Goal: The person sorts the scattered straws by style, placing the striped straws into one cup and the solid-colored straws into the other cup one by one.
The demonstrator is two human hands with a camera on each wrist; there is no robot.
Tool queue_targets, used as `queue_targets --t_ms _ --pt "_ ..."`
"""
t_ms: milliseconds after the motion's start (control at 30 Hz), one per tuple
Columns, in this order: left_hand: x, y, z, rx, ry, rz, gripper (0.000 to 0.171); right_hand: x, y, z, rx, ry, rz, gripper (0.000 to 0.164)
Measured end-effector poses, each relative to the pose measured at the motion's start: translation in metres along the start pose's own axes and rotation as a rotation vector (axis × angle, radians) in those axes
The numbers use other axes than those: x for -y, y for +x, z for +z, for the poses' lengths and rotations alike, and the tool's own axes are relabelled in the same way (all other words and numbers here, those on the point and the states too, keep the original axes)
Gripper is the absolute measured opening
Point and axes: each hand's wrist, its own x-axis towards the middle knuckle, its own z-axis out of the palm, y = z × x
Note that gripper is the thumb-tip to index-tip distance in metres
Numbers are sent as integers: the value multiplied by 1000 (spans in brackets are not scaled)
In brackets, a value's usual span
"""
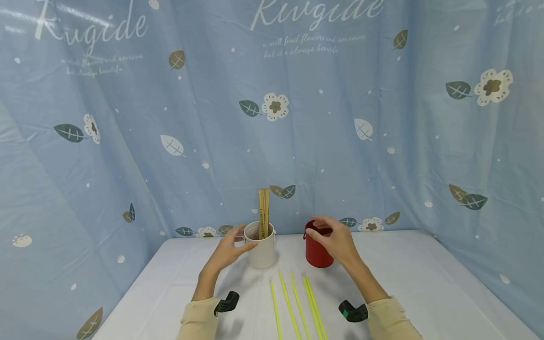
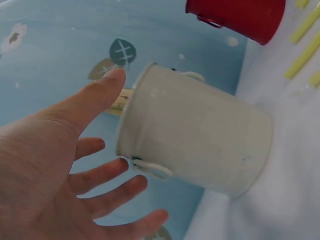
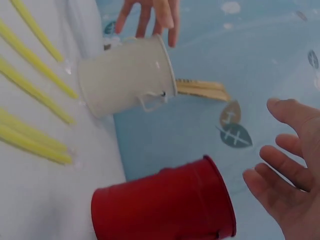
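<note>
A white metal bucket (image 1: 262, 252) with small side handles stands upright at the table's back, holding several wrapped wooden chopsticks (image 1: 264, 212) that rise above its rim. My left hand (image 1: 230, 250) is beside its rim on the left, thumb and fingers spread apart and nothing between them. To the right stands a red bucket (image 1: 318, 252), also upright. Over its rim hovers my right hand (image 1: 337, 240), fingers loosely bent; the right wrist view shows this hand (image 3: 295, 175) apart from the red bucket (image 3: 165, 205), holding nothing.
Several yellow sticks (image 1: 289, 304) lie roughly side by side on the white tablecloth (image 1: 170, 283), in front of the two buckets. A blue printed curtain (image 1: 314, 141) hangs right behind the table and along both sides.
</note>
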Motion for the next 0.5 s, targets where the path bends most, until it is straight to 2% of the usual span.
queue_targets --t_ms 300,500 --pt "-20 -7 -9 -97 86 50 81 -22 0 -8 -2 -27 99 54" --pt "-37 -10 -11 -133 108 105 75 -37 -1 -6 -9 -92 143 72"
